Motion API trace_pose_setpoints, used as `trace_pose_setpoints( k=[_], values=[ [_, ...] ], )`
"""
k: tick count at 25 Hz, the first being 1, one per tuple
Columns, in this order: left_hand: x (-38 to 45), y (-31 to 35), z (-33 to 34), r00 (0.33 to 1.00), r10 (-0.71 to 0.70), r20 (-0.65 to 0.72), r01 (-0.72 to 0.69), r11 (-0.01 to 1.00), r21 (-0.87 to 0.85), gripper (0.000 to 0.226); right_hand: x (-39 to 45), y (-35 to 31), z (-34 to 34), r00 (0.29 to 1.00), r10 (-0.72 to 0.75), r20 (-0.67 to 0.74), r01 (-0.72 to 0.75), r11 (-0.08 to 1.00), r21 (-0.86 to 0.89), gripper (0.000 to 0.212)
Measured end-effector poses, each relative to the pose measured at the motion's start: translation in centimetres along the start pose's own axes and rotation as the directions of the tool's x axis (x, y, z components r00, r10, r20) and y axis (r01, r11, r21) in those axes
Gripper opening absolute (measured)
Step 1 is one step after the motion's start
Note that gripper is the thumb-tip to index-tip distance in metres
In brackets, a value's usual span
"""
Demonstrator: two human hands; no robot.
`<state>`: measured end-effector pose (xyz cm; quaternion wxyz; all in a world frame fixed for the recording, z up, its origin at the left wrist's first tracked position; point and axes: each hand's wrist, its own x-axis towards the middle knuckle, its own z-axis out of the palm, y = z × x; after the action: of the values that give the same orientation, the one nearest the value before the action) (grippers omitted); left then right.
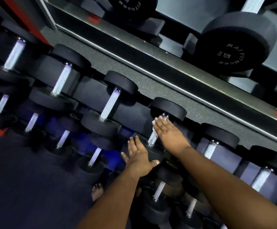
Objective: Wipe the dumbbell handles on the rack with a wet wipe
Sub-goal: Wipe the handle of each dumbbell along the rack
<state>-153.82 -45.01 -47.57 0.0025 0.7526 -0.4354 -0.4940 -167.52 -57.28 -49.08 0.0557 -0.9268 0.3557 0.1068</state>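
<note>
The right hand (167, 129), fingers straight, presses a wet wipe (154, 125) onto one dumbbell handle (152, 138) on the rack; the left hand (138, 156), flat and spread, steadies the weight's near end. Handles on both sides likely remain.

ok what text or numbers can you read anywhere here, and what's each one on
"5": on the end face of the big dumbbell at upper right, seen mirrored.
"FITNESS", roughly: ring lettering round that same face, mirrored and only partly legible; the letters before it are unclear.
Ring lettering and a number on the plate at top centre: cut off and too blurred to read.
A faint mark on a lower dumbbell end near the left hand: unreadable.
</note>
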Motion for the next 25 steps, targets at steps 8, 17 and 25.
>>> trace_pose_setpoints(
  k=[8, 17, 25],
  values=[
    [-2.5, 0.1, -1.3, 0.998, 0.019, -0.062, -0.021, 0.999, -0.045, 0.13, -7.4, -3.0, -3.8, 0.967, 0.195, 0.166, -0.255, 0.661, 0.706, 0.046],
    [-17.1, -1.6, -3.9, 0.962, 0.164, -0.218, -0.267, 0.729, -0.63, 0.031, -16.4, -14.1, -14.4, 0.822, 0.441, 0.361, -0.167, -0.421, 0.892, 0.016],
    [-26.2, -6.9, -10.7, 0.876, 0.171, -0.452, -0.442, 0.66, -0.608, 0.007, -18.0, -22.5, -23.0, 0.916, 0.348, 0.198, -0.103, -0.272, 0.957, 0.014]
  ],
)
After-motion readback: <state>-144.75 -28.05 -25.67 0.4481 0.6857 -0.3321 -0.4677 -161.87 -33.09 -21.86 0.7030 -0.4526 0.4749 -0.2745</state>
